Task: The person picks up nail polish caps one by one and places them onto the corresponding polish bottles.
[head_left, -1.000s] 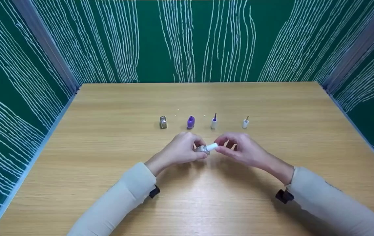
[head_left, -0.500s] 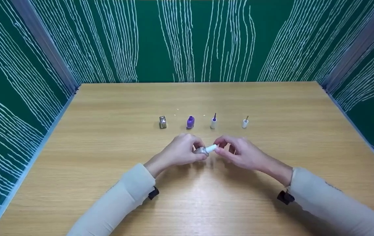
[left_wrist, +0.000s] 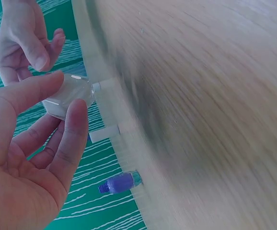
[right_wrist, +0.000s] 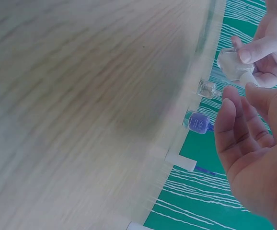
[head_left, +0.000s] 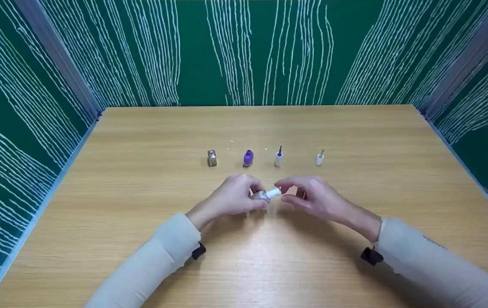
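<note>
My left hand (head_left: 239, 194) pinches a clear nail polish bottle (left_wrist: 71, 93) between thumb and fingers, above the table. Its white cap (head_left: 273, 193) is on and points up to the right, toward the other hand. At the cap's end is my right hand (head_left: 316, 196), its index fingertip at the cap and the thumb a little apart from it. In the left wrist view the bottle hides the cap. The right wrist view shows the cap (right_wrist: 248, 79) close to the right thumb; whether they touch, I cannot tell.
Behind the hands stand an uncapped glittery bottle (head_left: 212, 158), an uncapped purple nail polish bottle (head_left: 248, 158) and two white caps, one with a purple brush (head_left: 278, 159), one with a brownish brush (head_left: 320, 159). Small white specks lie behind them on the wooden table (head_left: 141, 141).
My right thumb and index finger have parted at the cap, where they pinched it before. The left hand still holds the bottle, shifted very slightly left.
</note>
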Available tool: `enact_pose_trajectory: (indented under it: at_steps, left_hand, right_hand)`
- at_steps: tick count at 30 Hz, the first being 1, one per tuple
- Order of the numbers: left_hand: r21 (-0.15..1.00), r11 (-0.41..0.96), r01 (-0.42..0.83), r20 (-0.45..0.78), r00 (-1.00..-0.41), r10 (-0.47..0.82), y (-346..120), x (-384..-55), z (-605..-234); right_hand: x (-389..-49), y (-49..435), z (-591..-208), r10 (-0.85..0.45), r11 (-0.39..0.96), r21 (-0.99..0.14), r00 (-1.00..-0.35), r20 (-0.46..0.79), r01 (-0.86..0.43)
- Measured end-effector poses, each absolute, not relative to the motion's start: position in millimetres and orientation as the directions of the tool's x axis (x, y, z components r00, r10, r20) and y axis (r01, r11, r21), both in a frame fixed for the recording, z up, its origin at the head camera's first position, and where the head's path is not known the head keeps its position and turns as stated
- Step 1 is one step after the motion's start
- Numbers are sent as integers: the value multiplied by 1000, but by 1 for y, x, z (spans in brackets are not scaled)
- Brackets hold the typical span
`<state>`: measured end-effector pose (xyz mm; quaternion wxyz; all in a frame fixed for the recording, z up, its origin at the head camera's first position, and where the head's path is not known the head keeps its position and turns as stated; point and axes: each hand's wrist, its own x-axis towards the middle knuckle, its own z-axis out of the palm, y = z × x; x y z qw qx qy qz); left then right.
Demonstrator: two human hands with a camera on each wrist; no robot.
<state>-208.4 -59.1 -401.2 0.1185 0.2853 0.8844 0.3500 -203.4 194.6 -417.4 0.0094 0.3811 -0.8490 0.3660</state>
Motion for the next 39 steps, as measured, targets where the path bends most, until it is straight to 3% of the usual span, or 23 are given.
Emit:
enact_pose_trajectory:
  at_steps: [14,22,33,39]
  left_hand:
    - [707,587,395,-35,-809,587,-57,-207,-403]
    - [689,584,429,-12,-799,601,-54,-206,-404]
    - [688,571,448,8,-792,610,-58,-206,-408]
    - [704,568,427,-14,-791,612,-58,-206,-408]
  right_hand:
    - [-201,192,-419,-609,481,-609,-740,285,-631]
    - [-200,189,-419,-576,537,-639,-793,198,-550]
    - [-198,193,-416,-632,495,-645,-750,193,-583]
    - [-198,191,-414,-619,521,-638,-766,174,-567]
